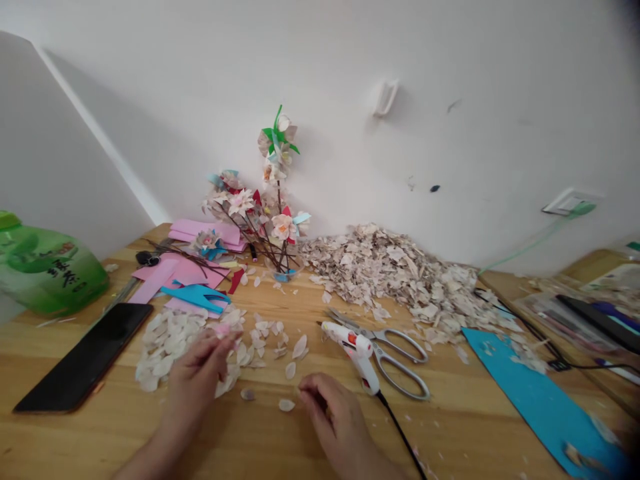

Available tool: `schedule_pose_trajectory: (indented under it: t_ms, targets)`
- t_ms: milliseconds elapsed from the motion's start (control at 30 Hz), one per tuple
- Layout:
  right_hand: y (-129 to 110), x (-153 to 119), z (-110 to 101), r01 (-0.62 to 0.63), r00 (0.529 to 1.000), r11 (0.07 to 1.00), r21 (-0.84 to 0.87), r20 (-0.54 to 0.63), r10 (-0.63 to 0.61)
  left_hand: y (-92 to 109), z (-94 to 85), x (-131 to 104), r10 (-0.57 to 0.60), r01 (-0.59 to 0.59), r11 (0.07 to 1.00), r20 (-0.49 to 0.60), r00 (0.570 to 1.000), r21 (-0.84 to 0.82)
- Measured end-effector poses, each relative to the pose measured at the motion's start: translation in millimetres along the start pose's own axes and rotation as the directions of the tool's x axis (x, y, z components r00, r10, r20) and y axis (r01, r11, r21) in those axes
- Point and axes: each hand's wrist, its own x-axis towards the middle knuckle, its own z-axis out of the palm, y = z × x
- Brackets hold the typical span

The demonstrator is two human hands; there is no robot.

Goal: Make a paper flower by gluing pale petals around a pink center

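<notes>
My left hand (200, 367) is closed in a pinch on a small pink piece (223, 329), which looks like paper or a flower centre; the fingers hide part of it. Beneath and beside that hand lies a spread of pale petals (167, 347). My right hand (337, 417) hovers low over the table with thumb and fingertips pressed together; whatever they hold is too small to make out. Just left of its fingertips rests a loose petal (287, 405). A white glue gun (357, 350) lies right of my right hand, against silver-handled scissors (400, 353).
Handmade flowers on twigs (283, 227) stand at the wall beside a big heap of dry flakes (390, 267). Pink sheets (175, 273), cut blue paper (197, 293), a black phone (85, 360) and a green bottle (55, 267) are left. A blue sheet (540, 400) lies right.
</notes>
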Motion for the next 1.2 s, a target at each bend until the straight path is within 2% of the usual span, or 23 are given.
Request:
schedule_pose_trajectory:
  t_ms: [33, 167, 367, 533, 667, 767, 900, 1033, 1100, 1200]
  targets:
    - [-0.3, 1.3, -1.9, 0.017, 1.000, 0.999, -0.032, 0.016, -0.016, -0.1, -6.9, 6.3, 0.002, -0.001, 1.000, -0.056, 0.998, 0.013]
    - [-4.4, 9.7, -8.2, 0.031, 0.993, 0.979, -0.204, 0.118, -0.007, -2.1, -22.7, 20.1, -0.002, 0.006, 0.999, -0.138, 0.990, 0.035]
    - [-19.5, 34.2, -11.7, 0.096, 0.959, 0.908, -0.408, 0.283, 0.026, 0.0, -21.2, 22.2, -0.013, 0.020, 0.999, -0.161, 0.987, 0.042]
    - [-24.1, 57.0, 5.5, 0.169, 0.955, 0.887, -0.431, 0.295, -0.039, -1.1, -22.4, 24.7, -0.054, 0.060, 0.998, -0.171, 0.984, 0.034]
    - [-19.5, 70.5, 23.4, 0.255, 0.931, 0.881, -0.398, 0.348, -0.112, -1.8, -22.3, 25.1, -0.067, 0.072, 0.997, -0.161, 0.985, 0.029]
    - [-14.1, 75.9, 33.2, 0.257, 0.926, 0.900, -0.351, 0.356, -0.126, -0.4, -20.8, 23.2, -0.073, 0.077, 0.997, -0.139, 0.988, 0.019]
    - [-9.9, 77.5, 36.2, 0.150, 0.948, 0.961, -0.232, 0.311, -0.072, -0.9, -18.0, 20.7, -0.074, 0.074, 0.997, -0.095, 0.993, -0.004]
    - [-9.7, 77.0, 29.0, -0.091, 0.973, 0.996, -0.019, 0.210, 0.093, -6.4, -14.7, 19.6, -0.070, 0.069, 0.997, -0.055, 0.996, -0.032]
    - [-8.7, 77.2, 24.5, -0.246, 0.958, 0.958, 0.145, 0.185, 0.218, -8.3, -12.8, 18.9, -0.080, 0.078, 0.996, -0.039, 0.996, -0.043]
    - [-6.6, 76.4, 17.6, -0.446, 0.893, 0.797, 0.408, 0.259, 0.367, -7.3, -9.6, 17.6, -0.106, 0.105, 0.993, -0.002, 0.994, -0.052]
